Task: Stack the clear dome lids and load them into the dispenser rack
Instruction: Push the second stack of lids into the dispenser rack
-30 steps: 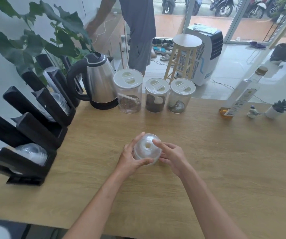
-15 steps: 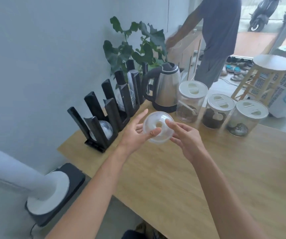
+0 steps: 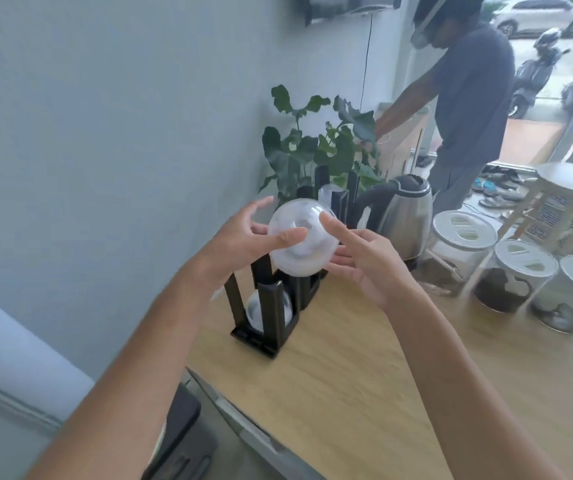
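Note:
A stack of clear dome lids is held in the air above the black dispenser rack. My left hand grips it, thumb on the dome's top. My right hand touches the stack's right side with spread fingers. The rack stands along the wall on the wooden table. Its nearest slot holds clear lids, and more lids sit in a far slot. The held stack hides the rack's middle slots.
A steel kettle stands behind the rack, with three lidded jars to its right. A leafy plant is at the wall. Another person stands beyond the table by a wooden stool.
Both hands have carried the lid stack up and left from the table's middle to above the rack. My view has swung left toward the wall.

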